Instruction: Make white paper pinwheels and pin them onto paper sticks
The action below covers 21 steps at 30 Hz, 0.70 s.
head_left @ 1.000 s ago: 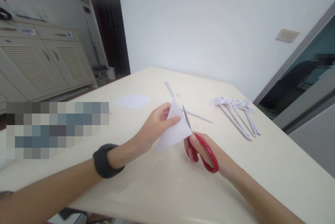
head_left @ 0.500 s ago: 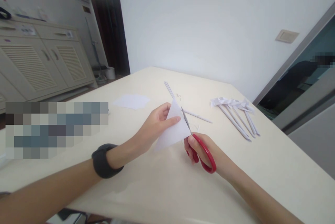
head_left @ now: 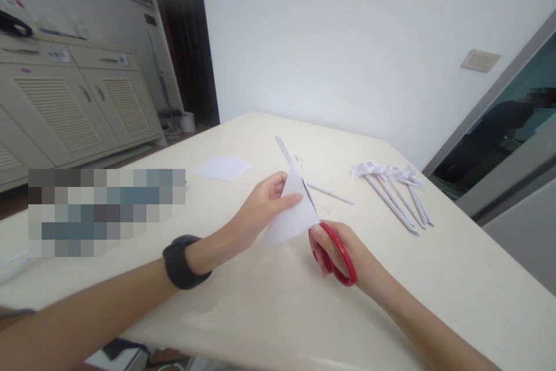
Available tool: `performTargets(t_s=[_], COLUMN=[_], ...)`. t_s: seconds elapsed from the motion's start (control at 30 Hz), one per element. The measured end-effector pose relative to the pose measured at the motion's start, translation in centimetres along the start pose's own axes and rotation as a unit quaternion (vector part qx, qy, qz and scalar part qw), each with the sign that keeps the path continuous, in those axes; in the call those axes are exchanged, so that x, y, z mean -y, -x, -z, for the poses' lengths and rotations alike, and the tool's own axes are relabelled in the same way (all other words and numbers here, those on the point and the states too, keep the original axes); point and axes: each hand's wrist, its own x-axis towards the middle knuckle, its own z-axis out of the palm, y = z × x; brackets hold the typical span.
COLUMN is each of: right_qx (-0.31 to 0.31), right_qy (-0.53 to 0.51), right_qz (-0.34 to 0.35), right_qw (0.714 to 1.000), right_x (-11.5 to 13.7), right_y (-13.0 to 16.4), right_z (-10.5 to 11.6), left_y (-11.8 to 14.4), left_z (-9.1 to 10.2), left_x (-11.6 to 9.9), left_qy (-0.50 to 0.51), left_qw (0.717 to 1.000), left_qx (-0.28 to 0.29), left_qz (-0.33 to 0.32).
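A white piece of paper, roughly triangular, is pinched in my left hand, with the thumb lying across its face. My right hand grips a pair of scissors by its red handles. The metal blades lie along the paper's right edge, pointing away from me; how much paper is between them I cannot tell. Behind the paper, thin rolled paper sticks and one more paper stick lie on the table, with small paper scraps beside them.
To the right, several rolled paper sticks with crumpled white tops lie on the table. White paper sheets rest at the left. A blurred-out patch covers things farther left. Behind the table rises a white wall; a person shows at the far right.
The view has shifted slightly, so the scene sits a little further right. The scissors' handles look slightly closer together. Both hands keep their hold.
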Motion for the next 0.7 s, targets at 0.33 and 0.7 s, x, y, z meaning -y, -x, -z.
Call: performTargets(t_s=[0.33,0.7], right_qx=[-0.064,0.005], right_qy=[-0.038,0.046], right_qz=[0.068,0.064], right_qw=[0.995,0.997], right_x=[0.4,-0.5], right_y=[-0.2,-0.4], right_z=[1.1,0.8], left_y=[-0.1,0.1], left_z=[0.1,0.0], left_x=[0.2,0.1], left_qy=[-0.008,-0.019], left_qw=[0.999,0.998], left_qx=[0.026,0.05], left_qz=[0.017,0.016])
